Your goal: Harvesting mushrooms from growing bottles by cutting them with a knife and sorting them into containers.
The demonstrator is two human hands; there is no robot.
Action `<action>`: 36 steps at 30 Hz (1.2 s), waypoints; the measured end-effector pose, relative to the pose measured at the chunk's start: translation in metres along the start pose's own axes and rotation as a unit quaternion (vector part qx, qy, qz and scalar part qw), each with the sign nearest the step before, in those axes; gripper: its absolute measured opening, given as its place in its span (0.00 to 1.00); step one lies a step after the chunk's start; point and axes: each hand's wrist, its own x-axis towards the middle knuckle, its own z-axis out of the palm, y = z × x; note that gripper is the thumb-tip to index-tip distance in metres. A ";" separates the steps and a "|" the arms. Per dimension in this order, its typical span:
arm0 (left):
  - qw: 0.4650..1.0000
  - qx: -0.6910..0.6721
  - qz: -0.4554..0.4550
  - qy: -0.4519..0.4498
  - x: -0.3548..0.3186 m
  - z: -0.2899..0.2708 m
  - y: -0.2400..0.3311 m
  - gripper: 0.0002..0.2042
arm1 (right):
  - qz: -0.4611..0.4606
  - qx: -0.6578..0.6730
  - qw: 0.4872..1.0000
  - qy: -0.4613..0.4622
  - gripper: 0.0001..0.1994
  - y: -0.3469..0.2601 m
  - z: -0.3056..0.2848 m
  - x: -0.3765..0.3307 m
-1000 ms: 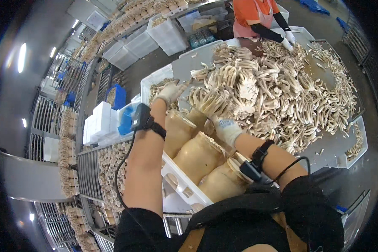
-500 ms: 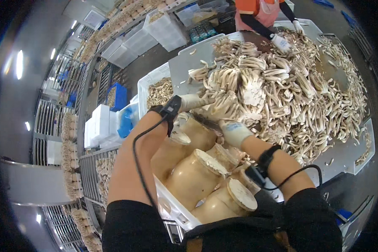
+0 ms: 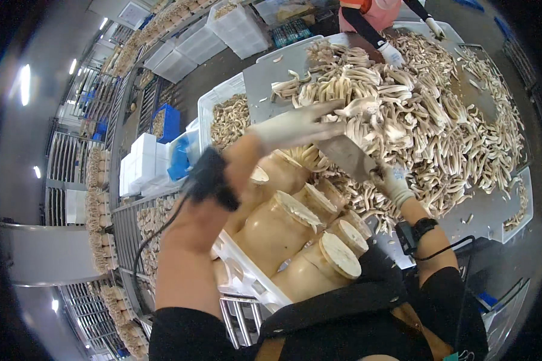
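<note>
My left hand, in a white glove, reaches over the near edge of the mushroom heap with its fingers stretched out and holds nothing. My right hand, also gloved, grips a broad-bladed knife by its handle; the flat grey blade points left toward my left hand. Clusters of long pale mushrooms are heaped on the table beyond both hands. Below them stand several tan bottles with flat whitish tops, packed in a white crate.
A co-worker's gloved hand touches the far side of the heap. A white bin of mushroom pieces stands left of the grey table. White boxes, a blue crate and metal racks are farther left.
My left hand has come off the mushrooms, risen, and straightened its fingers. My right hand has moved right with the knife, whose blade now shows plainly. The co-worker's hands have shifted slightly.
</note>
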 end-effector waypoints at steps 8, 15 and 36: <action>0.827 -0.184 -0.496 0.192 -0.239 0.033 -0.026 0.27 | -0.068 0.161 0.985 0.008 0.12 -0.045 0.042 -0.053; 0.865 -0.046 -0.465 0.184 -0.224 0.039 -0.014 0.23 | -0.191 0.052 0.979 -0.040 0.14 -0.167 0.019 0.017; 0.730 -0.053 -0.456 0.506 -0.243 0.050 -0.019 0.21 | -0.306 -0.015 0.934 -0.184 0.12 -0.172 -0.025 -0.006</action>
